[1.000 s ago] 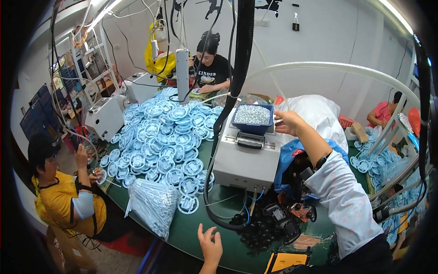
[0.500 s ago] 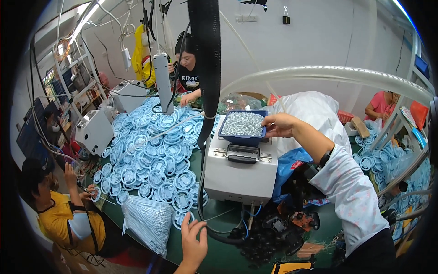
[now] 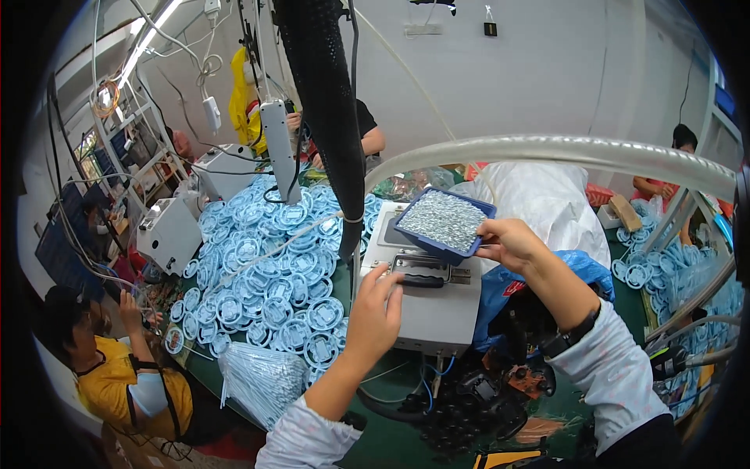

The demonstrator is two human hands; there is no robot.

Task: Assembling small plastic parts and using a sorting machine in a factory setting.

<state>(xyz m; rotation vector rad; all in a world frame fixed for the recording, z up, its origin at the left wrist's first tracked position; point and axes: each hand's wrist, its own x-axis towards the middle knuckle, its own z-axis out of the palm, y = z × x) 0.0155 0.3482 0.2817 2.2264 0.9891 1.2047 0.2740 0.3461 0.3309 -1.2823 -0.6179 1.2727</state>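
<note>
Blue tray (image 3: 439, 249): full of small silvery pieces (image 3: 444, 219) — I see it over the grey machine (image 3: 437, 316), contact unclear.
Right hand (image 3: 512, 244): grasping the tray's right edge.
Left hand (image 3: 376, 314): unclenched, slightly curled beside the black handle (image 3: 422, 280) — I cannot tell whether they touch.
Pale-blue discs (image 3: 273, 270): heaped left of the machine.

The blue tub (image 3: 447, 252) is smooth plastic with a soft sheen, and its small bits (image 3: 441, 221) glitter like bright metal. The grey machine case (image 3: 439, 314) looks like matt painted metal — its handle (image 3: 422, 281) dull black. Pale-blue discs (image 3: 277, 313) catch the light as plastic; the stick bag (image 3: 262, 374) is glossy, crinkled film. From here the white sack (image 3: 539, 199) seems rumpled, the sleeves (image 3: 617, 375) matt cloth.
</note>
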